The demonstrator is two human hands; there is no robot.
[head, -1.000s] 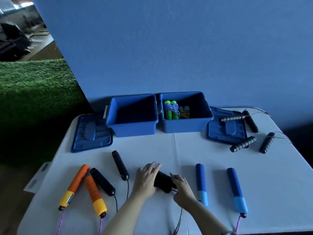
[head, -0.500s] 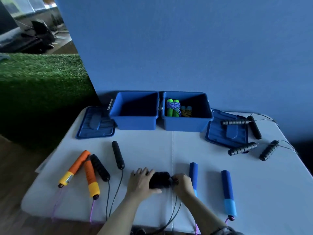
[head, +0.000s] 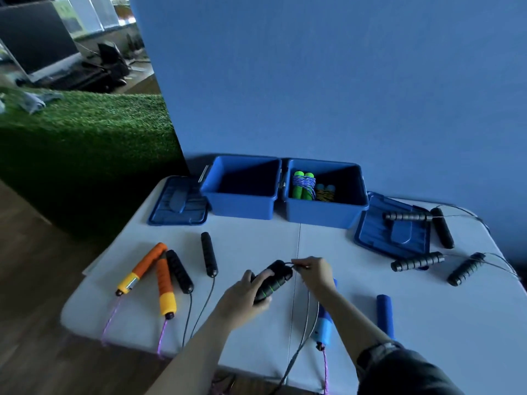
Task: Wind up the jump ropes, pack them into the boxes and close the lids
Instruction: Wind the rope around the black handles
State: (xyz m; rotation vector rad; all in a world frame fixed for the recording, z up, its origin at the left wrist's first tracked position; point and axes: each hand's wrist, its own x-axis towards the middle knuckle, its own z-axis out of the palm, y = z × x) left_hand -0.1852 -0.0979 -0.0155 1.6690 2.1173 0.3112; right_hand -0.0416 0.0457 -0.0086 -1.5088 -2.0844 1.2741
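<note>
My left hand (head: 245,295) grips a pair of black jump-rope handles (head: 275,279) held together above the table's front middle. My right hand (head: 315,273) pinches that rope's grey cord (head: 309,317) at the handles' far end; the cord hangs down over the table's front edge. Two open blue boxes stand at the back: the left box (head: 242,206) looks empty, the right box (head: 328,213) holds a wound green-handled rope (head: 303,185) and a second small bundle. Their lids lie flat beside them, left lid (head: 178,202) and right lid (head: 393,229).
On the white table (head: 256,246) lie orange-handled rope handles (head: 151,269), two black handles (head: 194,260) with cords, blue handles (head: 385,315), and several black foam handles (head: 442,252) at the right. A blue wall stands behind; green turf lies to the left.
Both hands have lifted the black handles up off the table. My right hand has drawn the cord up to the handles' far end. The camera view has shifted.
</note>
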